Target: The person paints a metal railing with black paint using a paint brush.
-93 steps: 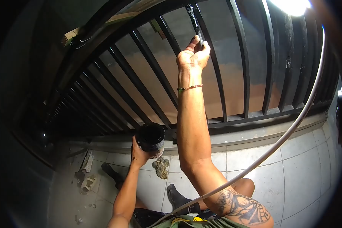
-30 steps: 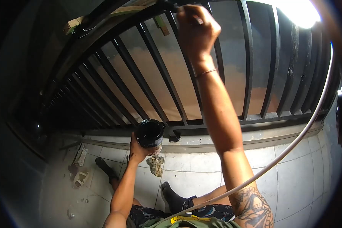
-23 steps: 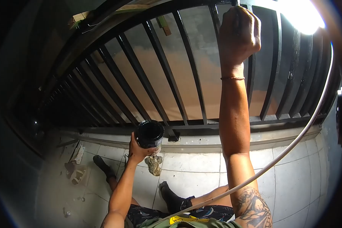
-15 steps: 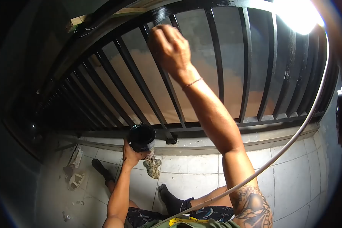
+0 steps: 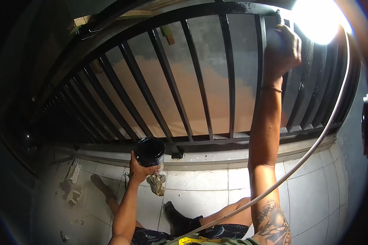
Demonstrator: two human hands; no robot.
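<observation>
My left hand (image 5: 141, 168) is wrapped round an open paint can (image 5: 160, 160) with dark, glossy contents, held upright low in front of the railing. High on the right, my right hand (image 5: 283, 51) is closed on a paintbrush (image 5: 279, 17), mostly hidden by the fingers. The brush's dark tip reaches the top rail (image 5: 200, 10) of the black metal railing. Left of the brush, the top rail is glossy black with a patchy stretch; close to the lamp it looks pale under the glare.
A bright lamp (image 5: 318, 20) glares at the upper right, and its pale cable (image 5: 302, 163) runs down across my right arm. On the tiled floor (image 5: 204, 179) lie a crumpled rag (image 5: 156, 184) under the can and scraps (image 5: 74, 192) at the left. My legs are folded below.
My right hand has moved right along the top rail with the paintbrush, from the upper middle to near the lamp. My left hand still holds the can in nearly the same place.
</observation>
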